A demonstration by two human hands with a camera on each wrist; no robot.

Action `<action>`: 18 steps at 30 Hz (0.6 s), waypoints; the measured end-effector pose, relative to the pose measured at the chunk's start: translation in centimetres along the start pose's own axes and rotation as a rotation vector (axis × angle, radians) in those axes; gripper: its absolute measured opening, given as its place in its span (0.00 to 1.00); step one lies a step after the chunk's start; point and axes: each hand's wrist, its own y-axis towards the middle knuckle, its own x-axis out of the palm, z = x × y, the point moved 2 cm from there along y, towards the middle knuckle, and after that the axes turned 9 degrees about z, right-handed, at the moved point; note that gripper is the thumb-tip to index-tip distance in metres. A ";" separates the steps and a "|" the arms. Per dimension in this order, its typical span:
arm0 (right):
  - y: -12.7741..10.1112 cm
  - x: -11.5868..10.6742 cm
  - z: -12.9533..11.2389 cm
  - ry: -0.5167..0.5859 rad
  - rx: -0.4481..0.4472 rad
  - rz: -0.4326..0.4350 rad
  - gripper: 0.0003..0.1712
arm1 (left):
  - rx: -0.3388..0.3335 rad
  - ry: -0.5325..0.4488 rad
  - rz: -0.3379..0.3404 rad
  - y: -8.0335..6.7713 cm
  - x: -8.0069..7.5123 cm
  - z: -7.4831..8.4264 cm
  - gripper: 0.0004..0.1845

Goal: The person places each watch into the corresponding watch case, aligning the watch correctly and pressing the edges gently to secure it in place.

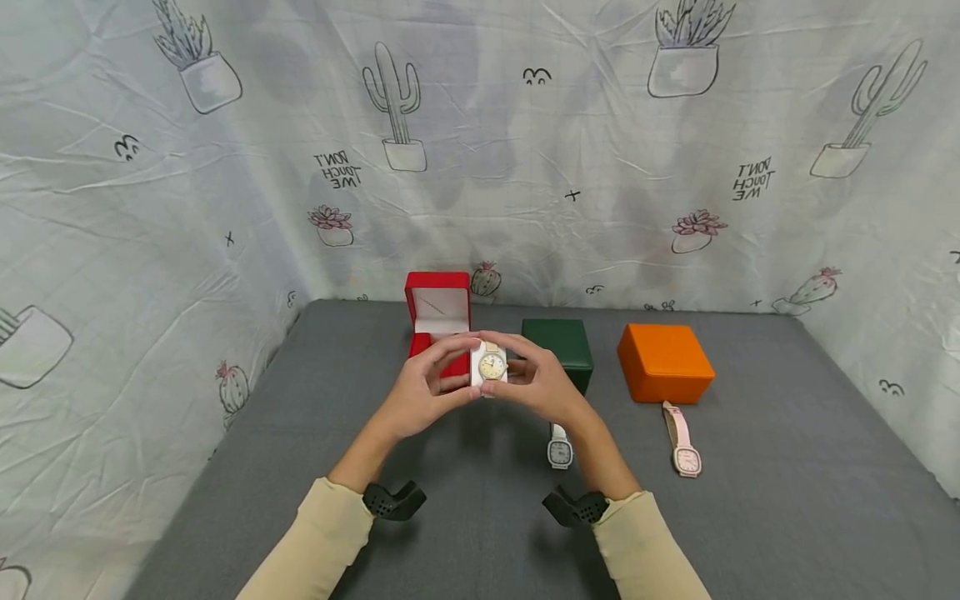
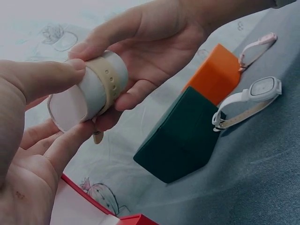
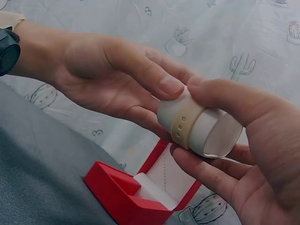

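Note:
Above the table, both hands hold a white watch cushion (image 3: 218,133) with a cream-strapped watch (image 1: 492,365) wrapped around it. The round gold-rimmed dial faces the head camera; in the wrist views the strap's punched holes show. My left hand (image 1: 423,392) grips one end of the cushion between thumb and fingers. At the opposite end, my right hand (image 1: 547,385) grips it likewise, its fingertips close to the strap. Just behind the hands stands an open red watch box (image 1: 438,283) with a white lining, partly hidden by the left hand.
A closed dark green box (image 1: 562,342) stands behind the right hand, an orange box (image 1: 666,362) to its right. A white watch (image 1: 559,450) lies near the right forearm. In front of the orange box lies a pink watch (image 1: 684,446). A patterned cloth (image 1: 570,242) hangs behind the grey tabletop (image 1: 772,433).

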 end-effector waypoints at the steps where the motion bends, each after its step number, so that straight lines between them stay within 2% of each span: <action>1: 0.0 0.0 0.1 0.003 0.004 0.003 0.36 | -0.001 0.008 0.000 0.0 0.0 0.0 0.33; 6: 0.0 -0.2 0.3 0.002 0.018 0.007 0.35 | 0.001 0.051 -0.004 -0.1 0.2 0.1 0.33; 14: 0.1 -0.2 0.4 -0.018 0.027 -0.001 0.35 | 0.024 0.059 -0.010 -0.2 0.3 0.0 0.31; 18: 0.1 -0.2 0.4 -0.029 0.062 -0.007 0.35 | 0.019 0.096 -0.007 -0.2 0.3 -0.2 0.30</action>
